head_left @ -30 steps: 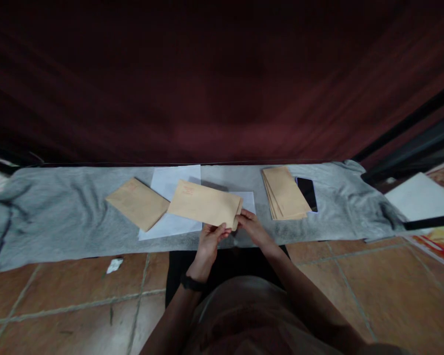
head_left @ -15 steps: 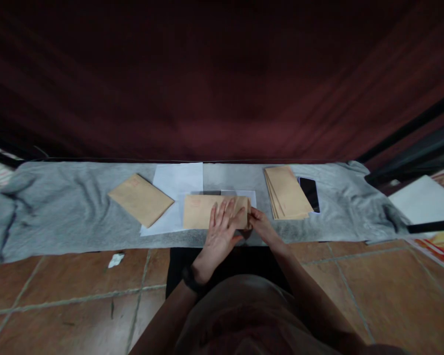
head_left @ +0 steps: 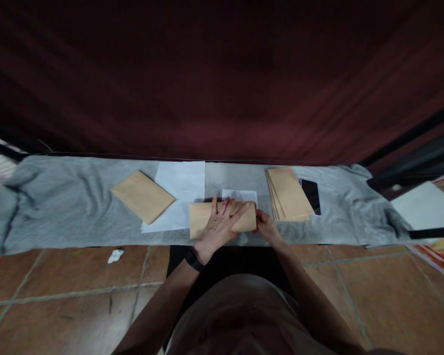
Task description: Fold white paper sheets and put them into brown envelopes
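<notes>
A brown paper envelope (head_left: 199, 222) with faint red print lies in front of me near the cloth's front edge. Across its top my left hand (head_left: 222, 220) rests flat, fingers spread. At the envelope's right end my right hand (head_left: 265, 226) pinches the edge, its fingertips partly hidden. Just behind the envelope a small white paper (head_left: 240, 194) shows, along with a dark item partly covered by the envelope and my fingers. To the left, another brown envelope (head_left: 143, 196) overlaps large white sheets (head_left: 181, 177). On the right lies a fanned stack of brown envelopes (head_left: 290, 194).
A phone (head_left: 311, 197) lies partly under the right stack. Grey cloth (head_left: 70, 202) covers the narrow surface. A dark red curtain (head_left: 222, 98) hangs behind it. White board (head_left: 427, 207) and black bars stand at far right. A white scrap (head_left: 115, 256) lies on the tiled floor.
The envelope under my hands has shifted slightly right and nearer to me, with its left end tilted down. Both hands have moved along with it.
</notes>
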`<act>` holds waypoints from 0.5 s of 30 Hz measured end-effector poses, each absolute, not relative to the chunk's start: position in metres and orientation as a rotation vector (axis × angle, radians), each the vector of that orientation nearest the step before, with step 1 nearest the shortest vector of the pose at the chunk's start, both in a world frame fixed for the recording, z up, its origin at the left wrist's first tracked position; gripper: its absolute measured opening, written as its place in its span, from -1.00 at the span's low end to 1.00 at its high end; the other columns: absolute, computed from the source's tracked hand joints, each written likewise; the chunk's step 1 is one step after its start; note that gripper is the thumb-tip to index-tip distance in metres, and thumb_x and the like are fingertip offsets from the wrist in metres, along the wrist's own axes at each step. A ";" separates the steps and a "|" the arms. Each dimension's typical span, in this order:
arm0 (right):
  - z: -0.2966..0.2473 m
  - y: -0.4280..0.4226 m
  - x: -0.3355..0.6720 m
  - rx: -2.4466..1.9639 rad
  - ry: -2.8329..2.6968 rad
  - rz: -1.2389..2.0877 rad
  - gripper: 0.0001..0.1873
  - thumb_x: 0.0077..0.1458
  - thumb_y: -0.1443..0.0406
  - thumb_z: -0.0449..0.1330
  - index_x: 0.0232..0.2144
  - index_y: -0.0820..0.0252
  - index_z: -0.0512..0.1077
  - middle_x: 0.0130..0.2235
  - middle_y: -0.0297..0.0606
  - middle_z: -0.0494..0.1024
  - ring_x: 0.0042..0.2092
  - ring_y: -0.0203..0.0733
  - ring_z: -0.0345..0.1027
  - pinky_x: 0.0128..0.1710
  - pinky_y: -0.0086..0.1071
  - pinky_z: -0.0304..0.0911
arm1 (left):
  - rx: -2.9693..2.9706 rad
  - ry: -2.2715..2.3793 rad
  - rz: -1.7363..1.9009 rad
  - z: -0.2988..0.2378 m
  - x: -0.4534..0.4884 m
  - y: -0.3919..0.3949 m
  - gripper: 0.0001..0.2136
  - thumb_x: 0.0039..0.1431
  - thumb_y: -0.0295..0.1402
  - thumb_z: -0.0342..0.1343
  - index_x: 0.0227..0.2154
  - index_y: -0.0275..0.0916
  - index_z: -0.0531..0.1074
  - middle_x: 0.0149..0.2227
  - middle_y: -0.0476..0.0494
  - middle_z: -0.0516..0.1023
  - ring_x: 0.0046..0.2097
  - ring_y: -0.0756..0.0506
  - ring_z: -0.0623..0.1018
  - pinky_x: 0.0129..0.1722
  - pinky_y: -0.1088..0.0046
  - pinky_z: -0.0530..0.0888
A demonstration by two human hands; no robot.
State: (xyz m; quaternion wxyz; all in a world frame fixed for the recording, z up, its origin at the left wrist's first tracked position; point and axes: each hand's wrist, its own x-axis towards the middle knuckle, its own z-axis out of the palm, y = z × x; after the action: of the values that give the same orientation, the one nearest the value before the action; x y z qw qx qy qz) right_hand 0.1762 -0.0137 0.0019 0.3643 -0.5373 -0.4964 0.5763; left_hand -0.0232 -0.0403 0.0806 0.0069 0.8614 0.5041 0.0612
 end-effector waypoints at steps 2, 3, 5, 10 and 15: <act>0.001 -0.014 0.177 -1.414 -1.288 1.431 -0.71 -0.04 0.08 0.13 -0.30 0.10 0.37 -0.42 -0.34 0.48 -0.48 -0.24 0.36 -0.65 -0.46 0.24 | 2.716 1.583 0.190 0.084 -0.021 -0.041 0.03 0.01 -0.25 0.35 0.43 0.02 -0.20 0.37 -0.29 0.19 0.39 -0.37 0.14 0.37 -0.21 -0.18; 0.002 -0.014 0.178 -1.430 -1.295 1.401 -0.72 -0.03 0.09 0.12 -0.29 0.11 0.38 -0.40 -0.32 0.50 -0.45 -0.21 0.38 -0.64 -0.46 0.25 | 2.723 1.577 0.187 0.085 -0.020 -0.041 0.02 0.02 -0.26 0.35 0.43 0.03 -0.20 0.36 -0.28 0.20 0.38 -0.36 0.15 0.37 -0.21 -0.17; 0.006 -0.015 0.182 -1.463 -1.304 1.339 -0.74 0.00 0.13 0.13 -0.26 0.10 0.39 -0.34 -0.28 0.52 -0.38 -0.17 0.42 -0.57 -0.42 0.31 | 2.727 1.565 0.181 0.086 -0.020 -0.041 0.02 0.03 -0.26 0.34 0.43 0.03 -0.21 0.35 -0.26 0.21 0.37 -0.36 0.17 0.37 -0.20 -0.14; 0.028 -0.020 0.195 -1.530 -1.460 0.836 -0.80 0.08 0.21 0.15 -0.22 0.10 0.45 -0.17 -0.18 0.53 -0.14 -0.09 0.43 -0.17 -0.24 0.41 | 2.715 1.572 0.177 0.085 -0.019 -0.040 0.05 0.02 -0.24 0.36 0.43 0.03 -0.24 0.34 -0.27 0.22 0.36 -0.36 0.19 0.36 -0.18 -0.10; 0.042 -0.023 0.199 -1.394 -1.660 0.903 -0.77 0.16 0.24 0.07 -0.27 0.10 0.53 -0.26 -0.23 0.56 -0.19 -0.11 0.45 -0.12 -0.26 0.37 | 2.702 1.556 0.203 0.084 -0.019 -0.041 0.02 0.05 -0.22 0.33 0.43 -0.01 -0.24 0.34 -0.31 0.21 0.36 -0.35 0.19 0.36 -0.16 -0.14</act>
State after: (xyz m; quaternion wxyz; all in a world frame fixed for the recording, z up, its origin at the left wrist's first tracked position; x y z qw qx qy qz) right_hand 0.1988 -0.0226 0.0418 0.3862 -0.5475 -0.6522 0.3547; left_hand -0.0186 -0.0409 0.0840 0.0083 0.8647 0.4980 0.0650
